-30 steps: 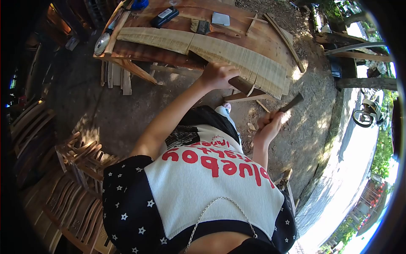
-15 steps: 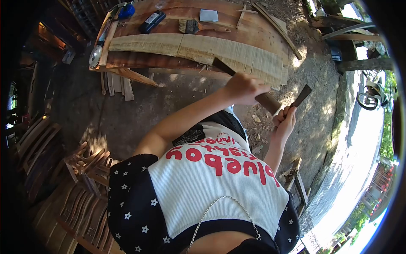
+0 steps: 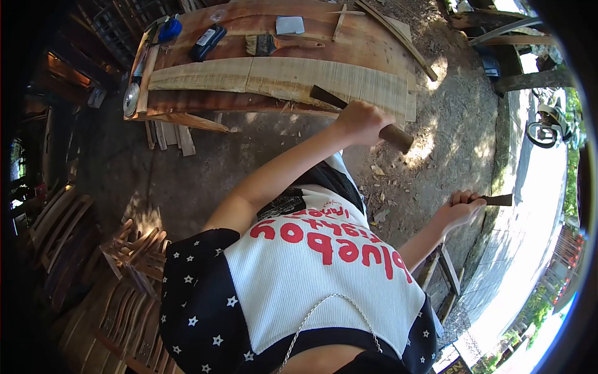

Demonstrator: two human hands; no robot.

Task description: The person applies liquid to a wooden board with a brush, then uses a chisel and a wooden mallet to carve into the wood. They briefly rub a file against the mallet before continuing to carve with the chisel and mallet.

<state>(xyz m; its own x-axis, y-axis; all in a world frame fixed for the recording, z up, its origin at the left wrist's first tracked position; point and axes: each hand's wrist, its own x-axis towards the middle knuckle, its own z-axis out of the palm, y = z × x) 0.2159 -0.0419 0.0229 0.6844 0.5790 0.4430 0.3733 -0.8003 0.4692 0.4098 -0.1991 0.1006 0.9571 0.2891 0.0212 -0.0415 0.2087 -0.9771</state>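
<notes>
My left hand (image 3: 362, 123) is closed around a chisel (image 3: 396, 138) with a thick round wooden handle. Its dark flat blade points up and left, over the front edge of the wooden bench. Lower and farther right, my right hand (image 3: 464, 206) grips a dark flat-bladed tool (image 3: 498, 200), whose end widens and points right; its handle is hidden in the fist. On the bench (image 3: 367, 47) lies a long pale board (image 3: 205, 73) with a crosswise joint or line. The two tools are well apart.
A paintbrush (image 3: 265, 44), a black-and-blue case (image 3: 208, 42), a white block (image 3: 289, 25) and a blue object (image 3: 169, 28) lie on the bench. A wood strip (image 3: 398, 40) crosses its right end. Curved wooden parts (image 3: 134, 249) stand at lower left.
My right hand has moved down and right with its flat-bladed tool, away from the chisel handle's end. My left hand keeps hold of the chisel in nearly the same place.
</notes>
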